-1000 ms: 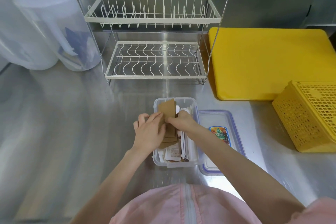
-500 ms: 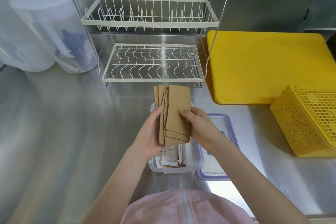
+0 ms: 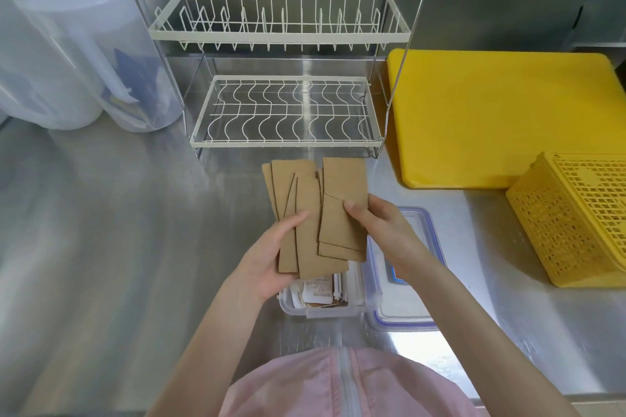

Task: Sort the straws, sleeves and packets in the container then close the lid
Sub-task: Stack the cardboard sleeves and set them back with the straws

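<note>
**Head view: sleeves fanned above the box**

Head view shows the clear rectangular plastic container (image 3: 359, 298) on the steel counter, its blue-rimmed lid (image 3: 420, 281) beside it. Above it, flat brown cardboard sleeves (image 3: 311, 213) are held fanned: the left hand (image 3: 271, 264) grips one bundle, the right hand (image 3: 379, 223) pinches another. They look light, stiff and slippery; edge grips seem best.

Steel kitchen table, as I see it

My table (image 3: 101, 247) is brushed steel; a white two-tier dish rack (image 3: 281, 61) stands far centre, a yellow cutting board (image 3: 491, 118) and yellow basket (image 3: 576, 220) right, clear jugs (image 3: 78, 44) far left.
</note>
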Demonstrator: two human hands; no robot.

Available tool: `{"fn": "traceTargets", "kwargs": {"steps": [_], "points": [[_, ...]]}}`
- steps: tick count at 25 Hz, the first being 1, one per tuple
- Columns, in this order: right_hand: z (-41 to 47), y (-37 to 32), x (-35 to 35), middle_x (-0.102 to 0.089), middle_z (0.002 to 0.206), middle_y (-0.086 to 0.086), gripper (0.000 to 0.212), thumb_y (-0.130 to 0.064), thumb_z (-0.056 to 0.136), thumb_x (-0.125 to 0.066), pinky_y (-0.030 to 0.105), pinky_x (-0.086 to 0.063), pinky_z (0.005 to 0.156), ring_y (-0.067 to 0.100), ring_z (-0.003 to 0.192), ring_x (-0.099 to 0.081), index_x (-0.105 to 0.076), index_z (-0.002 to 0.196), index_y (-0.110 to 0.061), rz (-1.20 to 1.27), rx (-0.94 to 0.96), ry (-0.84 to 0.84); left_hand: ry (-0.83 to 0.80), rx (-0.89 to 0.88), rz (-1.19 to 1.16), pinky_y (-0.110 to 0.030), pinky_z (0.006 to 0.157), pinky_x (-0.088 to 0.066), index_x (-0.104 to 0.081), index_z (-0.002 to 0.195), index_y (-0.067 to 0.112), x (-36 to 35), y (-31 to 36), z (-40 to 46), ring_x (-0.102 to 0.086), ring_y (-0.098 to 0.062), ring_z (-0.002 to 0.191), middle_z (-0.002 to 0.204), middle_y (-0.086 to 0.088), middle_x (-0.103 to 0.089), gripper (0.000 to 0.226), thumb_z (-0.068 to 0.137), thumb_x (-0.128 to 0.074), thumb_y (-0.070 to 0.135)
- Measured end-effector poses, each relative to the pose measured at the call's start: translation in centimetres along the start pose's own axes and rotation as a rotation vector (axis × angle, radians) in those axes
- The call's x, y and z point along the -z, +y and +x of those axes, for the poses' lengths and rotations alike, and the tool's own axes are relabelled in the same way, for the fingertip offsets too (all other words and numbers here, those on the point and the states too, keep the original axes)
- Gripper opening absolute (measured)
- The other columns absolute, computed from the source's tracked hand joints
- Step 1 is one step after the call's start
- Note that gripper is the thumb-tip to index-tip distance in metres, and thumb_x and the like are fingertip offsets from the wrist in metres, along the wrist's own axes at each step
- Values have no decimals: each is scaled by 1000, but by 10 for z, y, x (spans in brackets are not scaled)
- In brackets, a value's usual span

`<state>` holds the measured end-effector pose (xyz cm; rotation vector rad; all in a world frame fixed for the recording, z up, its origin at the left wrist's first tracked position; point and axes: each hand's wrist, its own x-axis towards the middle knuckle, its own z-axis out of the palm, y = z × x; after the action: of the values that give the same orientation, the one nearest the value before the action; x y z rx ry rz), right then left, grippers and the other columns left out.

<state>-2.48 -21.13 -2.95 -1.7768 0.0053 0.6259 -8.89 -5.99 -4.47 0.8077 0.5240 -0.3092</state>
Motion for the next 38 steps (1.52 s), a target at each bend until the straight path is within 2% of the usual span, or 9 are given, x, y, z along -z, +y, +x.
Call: {"fn": "traceTargets", "kwargs": {"steps": [5, 9, 14, 17, 19, 23, 26, 31, 38], "points": [[-3, 2, -3, -65, 111, 3, 28, -29, 89, -54, 23, -47, 84, 15, 102, -59, -60, 114, -16, 12, 50, 1, 32, -25, 59, -38, 68, -59, -62, 109, 14, -4, -5, 2, -68, -24, 87, 93, -8, -73, 28, 80, -62, 13], [-3, 3, 2, -67, 103, 2, 25, -25, 88, -58, 25, -49, 83, 18, 97, -61, -61, 111, -18, 97, 45, 48, 126, -21, 25, -41, 62, -59, -57, 119, 14, 3, -5, 4, -65, -30, 101, 113, -13, -68, 67, 55, -76, 17], [-3, 7, 4, -64, 113, 4, 22, -27, 88, -57, 36, -47, 93, 22, 106, -58, -59, 109, -21, 70, 15, 73, 195, -47, 8, -39, 68, -54, -57, 119, 15, 6, -4, 5, -62, -30, 106, 116, -12, -66, 72, 49, -77, 18], [-6, 6, 1, -64, 106, 0, 15, -25, 89, -56, 27, -48, 81, 17, 98, -59, -57, 103, -24, 55, 32, 42, 191, -65, 23, -40, 73, -54, -55, 122, 16, 3, -5, 7, -59, -30, 111, 122, -12, -63, 74, 54, -82, 23], [-8, 3, -1, -62, 98, -1, 12, -21, 90, -54, 18, -45, 70, 10, 87, -57, -55, 101, -23, 55, 105, 121, 187, -88, 24, -38, 73, -54, -56, 123, 18, 3, -6, 8, -60, -28, 109, 121, -11, -64, 58, 69, -75, 28], [-12, -5, -15, -56, 97, 7, 21, -13, 88, -52, 13, -37, 61, 12, 75, -51, -54, 109, -16, -294, 389, 265, 116, -150, 111, -37, 81, -54, -55, 125, 20, -6, -6, 7, -62, -24, 109, 121, -8, -64, 59, 71, -65, 42], [-16, -8, -40, -51, 110, 8, 39, -9, 88, -49, 17, -37, 71, 21, 91, -55, -47, 126, -12, -448, 461, 215, 59, -210, 182, -28, 72, -59, -55, 122, 19, -15, -12, 6, -67, -15, 96, 108, -4, -69, 50, 80, -50, 46], [-22, -9, -56, -52, 113, 7, 47, -20, 88, -48, 36, -49, 87, 21, 99, -56, -37, 134, -20, -482, 433, 19, -32, -151, 144, -22, 63, -57, -59, 112, 23, -9, -13, 1, -71, -7, 83, 91, 4, -73, 60, 66, -43, 58], [-17, -16, -34, -43, 96, -3, 59, -20, 89, -56, 2, -40, 69, 2, 76, -45, -28, 141, -18, -361, 287, -420, -7, -64, 103, -27, 62, -57, -67, 83, 18, 1, -5, 2, -70, -10, 64, 71, 0, -71, 31, 88, -45, 39]]}}
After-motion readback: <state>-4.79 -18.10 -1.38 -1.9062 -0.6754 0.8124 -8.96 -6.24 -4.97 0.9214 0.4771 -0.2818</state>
